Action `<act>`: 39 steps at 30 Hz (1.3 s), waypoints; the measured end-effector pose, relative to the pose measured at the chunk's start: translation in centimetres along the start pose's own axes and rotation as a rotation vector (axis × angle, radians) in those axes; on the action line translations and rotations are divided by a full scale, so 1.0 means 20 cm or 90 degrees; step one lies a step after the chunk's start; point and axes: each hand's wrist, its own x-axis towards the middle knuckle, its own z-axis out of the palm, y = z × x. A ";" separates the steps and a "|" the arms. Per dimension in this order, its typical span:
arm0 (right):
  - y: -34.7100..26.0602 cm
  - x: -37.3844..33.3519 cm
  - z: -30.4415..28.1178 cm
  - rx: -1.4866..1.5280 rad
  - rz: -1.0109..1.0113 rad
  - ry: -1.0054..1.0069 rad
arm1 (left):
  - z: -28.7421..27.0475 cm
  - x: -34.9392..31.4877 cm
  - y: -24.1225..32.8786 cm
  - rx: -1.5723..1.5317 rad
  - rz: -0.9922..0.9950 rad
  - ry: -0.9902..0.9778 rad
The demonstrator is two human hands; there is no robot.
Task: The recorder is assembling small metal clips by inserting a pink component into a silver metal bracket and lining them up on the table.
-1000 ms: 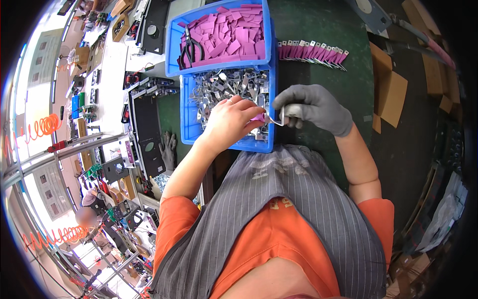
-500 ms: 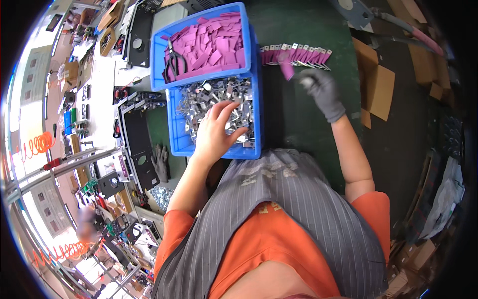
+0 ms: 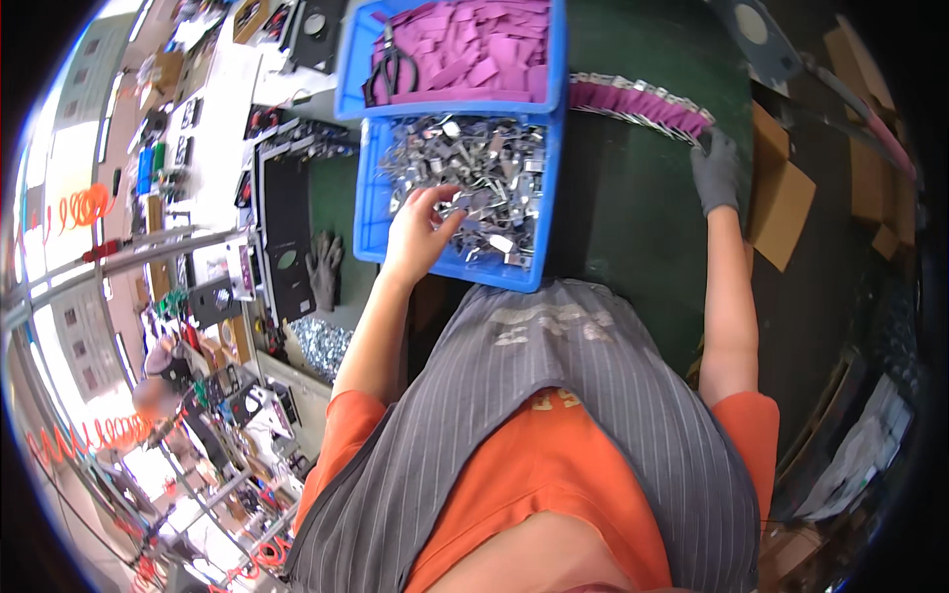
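My bare left hand point(image 3: 419, 235) is over the blue bin point(image 3: 373, 203) of small metal clips point(image 3: 484, 183). Its thumb and fingers are curved and apart among the clips, with no part clearly gripped. On the green table to the right, my right hand point(image 3: 719, 170), in a grey glove, has its fingertips closed at the right end of a curved row of pink strips with metal clips point(image 3: 643, 103). The fingers partly cover the end strip they are on. Behind the clip bin, a second blue bin point(image 3: 346, 79) holds loose pink strips point(image 3: 484, 49).
Black-handled pliers point(image 3: 393, 71) lie on the pink strips. A spare grey glove point(image 3: 323, 269) rests left of the bins, near a heap of small shiny parts point(image 3: 321, 346). Cardboard point(image 3: 784, 198) stands beyond the table's right edge. A person point(image 3: 158, 390) is far left.
My right hand has moved right, from in front of the row to its right end, taking a pink strip there. My left hand stays over the clips, fingers more curled. The view has shifted.
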 end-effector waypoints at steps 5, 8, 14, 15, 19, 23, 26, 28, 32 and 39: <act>-0.81 -0.37 -0.16 0.282 -0.601 -0.127 | -0.03 0.00 -0.08 -0.053 -0.073 0.065; -1.01 -0.60 0.05 0.049 -0.733 -0.286 | -0.02 0.04 -0.08 -0.042 -0.017 0.056; -1.22 -0.67 0.17 -0.012 -0.582 -0.472 | -0.03 0.08 -0.09 -0.040 -0.021 0.067; -1.25 -0.69 0.22 -0.026 -0.581 -0.439 | -0.02 0.08 -0.08 -0.059 -0.036 0.060; -1.28 -0.75 0.32 -0.055 -0.576 -0.457 | -0.03 0.13 -0.04 -0.053 -0.007 0.048; -1.25 -0.67 0.21 -0.060 -0.513 -0.565 | -0.10 0.24 0.02 -0.028 0.076 0.092; -1.23 -0.71 0.16 -0.132 -0.488 -0.567 | -0.19 0.41 0.11 0.047 0.119 0.133; -1.23 -0.73 0.14 -0.245 -0.513 -0.636 | -0.22 0.56 0.13 0.110 0.132 0.175; -1.24 -0.72 0.17 -0.298 -0.538 -0.619 | -0.19 0.81 0.09 0.276 0.259 0.242; -1.22 -0.74 0.28 -0.174 -0.495 -0.578 | -0.17 0.84 0.11 -0.100 0.050 0.156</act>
